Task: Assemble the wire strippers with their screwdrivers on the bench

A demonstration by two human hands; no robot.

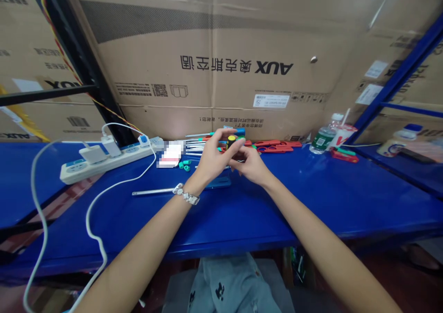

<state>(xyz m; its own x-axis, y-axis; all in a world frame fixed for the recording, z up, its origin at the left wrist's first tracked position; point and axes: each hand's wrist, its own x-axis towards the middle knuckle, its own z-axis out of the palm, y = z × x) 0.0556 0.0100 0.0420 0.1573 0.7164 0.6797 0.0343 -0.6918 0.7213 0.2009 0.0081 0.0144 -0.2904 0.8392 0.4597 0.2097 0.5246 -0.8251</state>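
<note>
My left hand [218, 154], with a bracelet at the wrist, is closed around a screwdriver [231, 140], its yellow-and-black handle end pointing up between thumb and fingers. Right beside it, my right hand [251, 164] has its fingers bent and pinched together below the handle; what they grip is hidden. Behind the hands lie several metal rods [195, 144] with green ends, and several red-handled tools [277, 147]. Small green caps [186, 165] sit to the left of my left hand. A long silver-shafted tool [152, 192] and a flat blue piece [219, 182] lie nearer to me.
A white power strip [104, 163] with plugged-in chargers and loose white cable [100, 197] occupies the left of the blue table [311, 197]. At right stand a water bottle [321, 140] and a cup [342, 135]. A large cardboard box [221, 87] walls off the back.
</note>
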